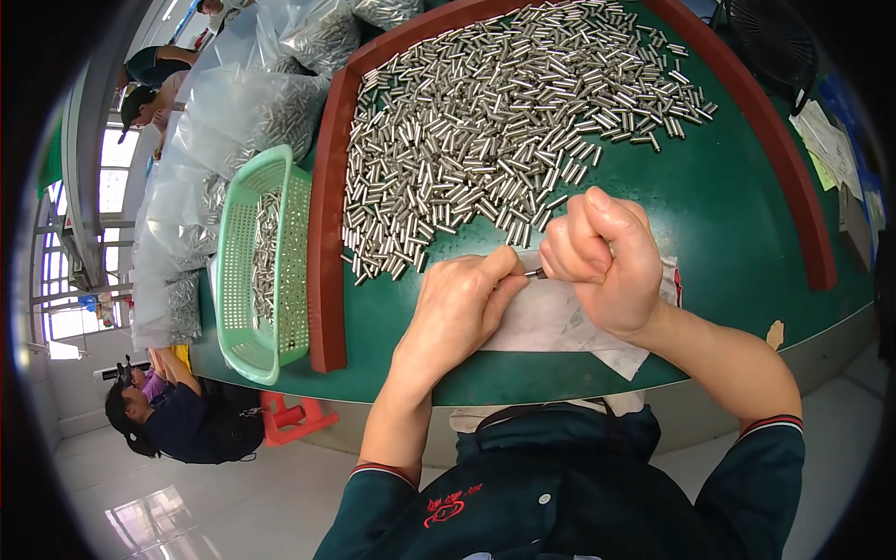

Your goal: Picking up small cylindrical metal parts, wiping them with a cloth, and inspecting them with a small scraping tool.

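Note:
Over the near part of the green table, my left hand (462, 301) is closed, its thumb and fingertips pinched together. What sits inside that pinch is hidden. My right hand (605, 266) makes a fist close beside it, thumb uppermost. A short stretch of a thin dark rod (535, 273) shows in the gap, running from the right fist to the left fingertips; both its ends are covered. Beneath the hands lies a pale, smudged cloth or sheet (546, 322). Just beyond them spreads a large heap of short shiny metal pins (495, 121).
Red-brown rails (328, 233) border the heap. Left of them stands a light green basket (291, 252) partly filled with metal pieces. Clear plastic bags (245, 112) of pins line the far left. A black fan (773, 42) is at back right. A red stool (294, 418) and other people (182, 411) are leftward.

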Demonstrator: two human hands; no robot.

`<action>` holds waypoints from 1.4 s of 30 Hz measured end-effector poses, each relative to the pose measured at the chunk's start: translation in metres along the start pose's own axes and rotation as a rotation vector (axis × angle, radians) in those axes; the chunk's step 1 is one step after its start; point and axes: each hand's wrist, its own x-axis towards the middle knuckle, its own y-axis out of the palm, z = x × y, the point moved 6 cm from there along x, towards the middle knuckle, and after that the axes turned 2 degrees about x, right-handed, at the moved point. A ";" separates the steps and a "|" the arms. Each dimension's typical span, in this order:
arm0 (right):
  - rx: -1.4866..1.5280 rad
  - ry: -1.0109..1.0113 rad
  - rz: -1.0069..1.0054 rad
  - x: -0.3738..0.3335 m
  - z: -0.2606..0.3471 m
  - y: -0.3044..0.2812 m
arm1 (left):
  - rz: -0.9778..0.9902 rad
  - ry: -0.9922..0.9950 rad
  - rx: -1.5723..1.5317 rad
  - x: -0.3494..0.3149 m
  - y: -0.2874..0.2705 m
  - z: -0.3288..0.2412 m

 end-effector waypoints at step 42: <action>-0.003 -0.033 0.052 0.002 0.007 -0.002 | -0.040 -0.514 -1.647 -0.003 0.003 0.046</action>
